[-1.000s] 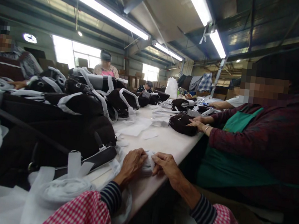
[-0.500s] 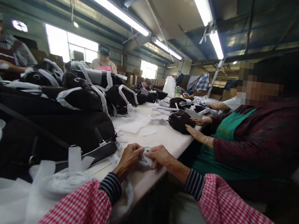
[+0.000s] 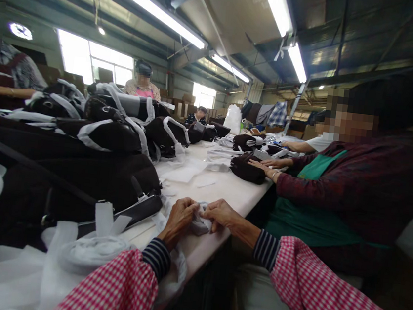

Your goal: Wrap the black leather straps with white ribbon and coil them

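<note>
My left hand [image 3: 180, 217] and my right hand [image 3: 222, 213] meet over the near edge of the pale table [image 3: 221, 189]. Between them is a strap wrapped in whitish-grey padding [image 3: 200, 224], and the fingers of both hands pinch it from either side. A length of the same wrapped strap hangs down below my left wrist. Left of my forearm lies a coil of white wrapping strip [image 3: 96, 251]. Beyond it sits a large dark bag [image 3: 94, 187] with a black strap. My fingertips partly hide the held piece.
Dark bags with white-wrapped handles [image 3: 119, 137] are heaped along the left side. White sheets [image 3: 185, 172] lie mid-table. At right, a co-worker in a green apron [image 3: 307, 216] presses hands on a dark bag [image 3: 245, 168]. Other people sit further back.
The co-worker at right has drawn their hands together on the dark bag and leaned slightly. My hands keep almost the same grip on the wrapped strap.
</note>
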Demonstrator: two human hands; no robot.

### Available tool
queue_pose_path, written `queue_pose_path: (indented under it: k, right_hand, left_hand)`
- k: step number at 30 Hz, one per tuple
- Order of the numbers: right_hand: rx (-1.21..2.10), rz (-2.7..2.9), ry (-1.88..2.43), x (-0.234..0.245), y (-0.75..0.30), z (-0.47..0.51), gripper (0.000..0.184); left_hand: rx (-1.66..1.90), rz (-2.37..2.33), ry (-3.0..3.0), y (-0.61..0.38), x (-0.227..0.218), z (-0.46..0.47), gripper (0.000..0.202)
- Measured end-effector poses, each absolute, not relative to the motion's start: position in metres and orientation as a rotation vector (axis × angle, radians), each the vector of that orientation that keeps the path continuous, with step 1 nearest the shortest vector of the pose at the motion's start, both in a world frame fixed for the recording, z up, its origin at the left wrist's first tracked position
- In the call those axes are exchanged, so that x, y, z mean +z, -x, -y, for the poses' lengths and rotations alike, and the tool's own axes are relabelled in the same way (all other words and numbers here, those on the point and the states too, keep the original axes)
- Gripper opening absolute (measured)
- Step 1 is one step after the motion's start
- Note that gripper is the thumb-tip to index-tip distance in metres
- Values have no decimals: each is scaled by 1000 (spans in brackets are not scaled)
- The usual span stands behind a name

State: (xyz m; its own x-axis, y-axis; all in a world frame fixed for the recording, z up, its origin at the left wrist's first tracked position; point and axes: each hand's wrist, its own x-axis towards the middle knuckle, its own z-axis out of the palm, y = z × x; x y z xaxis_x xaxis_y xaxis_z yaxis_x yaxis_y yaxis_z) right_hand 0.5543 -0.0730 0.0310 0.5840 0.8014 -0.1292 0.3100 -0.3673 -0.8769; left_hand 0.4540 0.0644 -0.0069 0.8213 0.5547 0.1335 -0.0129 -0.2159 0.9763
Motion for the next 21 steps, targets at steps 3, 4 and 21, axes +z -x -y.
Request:
queue_pose_path:
  k: [3,4,21]
  right_hand:
    - [690,898,1925,29,-555,73,31]
    - [680,901,1917,28,-555,73,30]
    - [589,797,1739,27,-539,80,31]
  left_hand:
    - [545,-390,-1688,-452,-5,-64,34]
    - [541,-376,-1675,-450,-4,-64,35]
    - [322,-253,-1548,-436,16,-72,26]
